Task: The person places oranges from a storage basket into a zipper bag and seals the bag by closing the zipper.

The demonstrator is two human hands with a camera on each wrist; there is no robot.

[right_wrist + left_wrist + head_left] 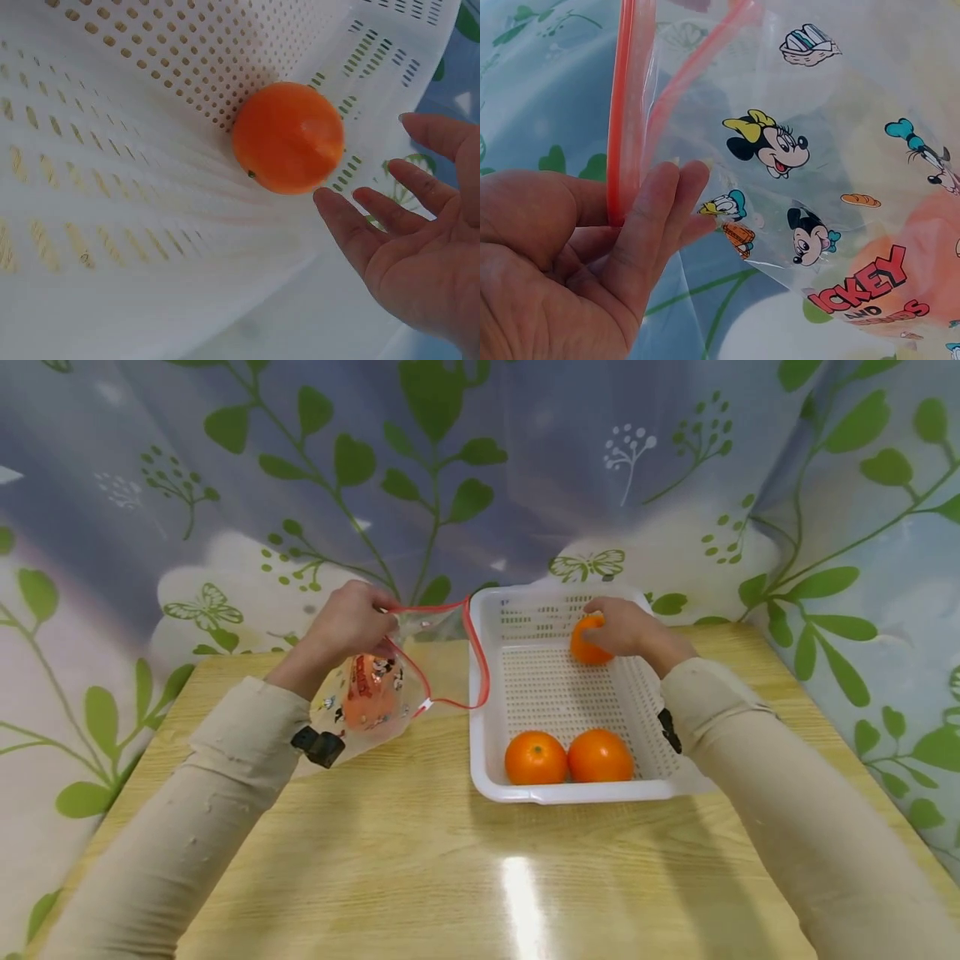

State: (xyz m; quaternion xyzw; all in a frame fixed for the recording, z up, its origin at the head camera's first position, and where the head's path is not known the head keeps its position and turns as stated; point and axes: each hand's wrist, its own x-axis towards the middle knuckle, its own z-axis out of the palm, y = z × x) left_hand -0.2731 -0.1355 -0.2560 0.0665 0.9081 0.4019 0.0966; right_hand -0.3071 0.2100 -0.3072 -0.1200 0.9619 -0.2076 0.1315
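Note:
My left hand [351, 625] pinches the red-edged rim of a clear zip bag [772, 217] printed with cartoon figures. The bag's mouth gapes toward the basket, and an orange shape [369, 693] shows through its film. Over the far right corner of a white plastic basket [486, 777], my right hand [626, 631] reaches with spread fingers beside an orange [289, 139]. In the right wrist view the fingertips lie close to the fruit, not curled round it. Two more oranges, one on the left [536, 757] and one on the right [601, 756], sit at the basket's near side.
Basket and bag stand on a light wooden table [420, 877]. Behind it hangs a curtain [540, 468] with a green leaf print. A white zip slider [424, 705] sits on the bag's red edge, just left of the basket.

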